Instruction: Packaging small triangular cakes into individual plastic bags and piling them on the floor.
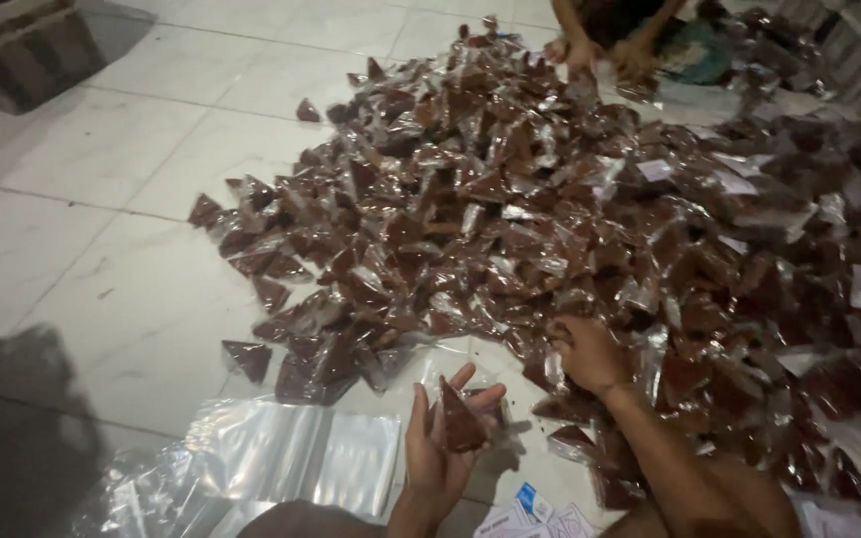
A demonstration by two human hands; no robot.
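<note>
A small clear plastic packet of dark brown filling [461, 418] lies low centre in the open left hand [440, 443], fingers loosely around it. The right hand [588, 354] grips into the big heap of similar brown packets [570, 199] filling the frame's centre and right. Empty clear bags [291, 453] lie lower left; small white-and-blue paper labels [535, 513] at the bottom edge. Another person's hands [595, 52] work top centre.

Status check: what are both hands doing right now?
Left hand holds a small clear packet of brown filling. Right hand rests on the big packet pile. Nothing blocks either.
</note>
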